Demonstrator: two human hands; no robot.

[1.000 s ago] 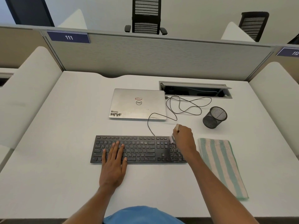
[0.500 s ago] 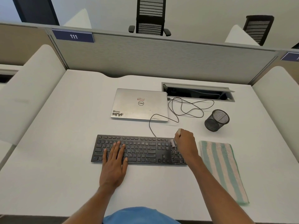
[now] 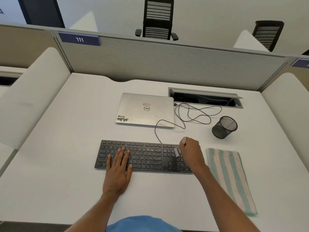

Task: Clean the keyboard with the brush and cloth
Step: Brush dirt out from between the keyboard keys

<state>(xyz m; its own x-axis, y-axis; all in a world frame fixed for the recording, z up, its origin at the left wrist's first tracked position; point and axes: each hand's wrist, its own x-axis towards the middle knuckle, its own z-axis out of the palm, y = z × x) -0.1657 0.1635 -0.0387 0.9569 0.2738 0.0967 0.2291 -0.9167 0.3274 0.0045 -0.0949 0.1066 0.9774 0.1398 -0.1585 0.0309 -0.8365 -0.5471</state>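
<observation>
A black keyboard lies on the white desk in front of me. My left hand rests flat on its left half, fingers straight. My right hand grips a small brush over the keyboard's right end; its pale bristles touch the keys by the number pad and its handle tip pokes out above my fist. A folded cloth with green and white stripes lies on the desk just right of the keyboard, untouched.
A closed silver laptop sits behind the keyboard, with a looped black cable to its right. A black mesh pen cup lies tipped at the right. An open cable slot and a grey partition stand at the back.
My right hand with the brush has shifted slightly along the keyboard's right end. My left hand stays flat on the keys. The view moved a little.
</observation>
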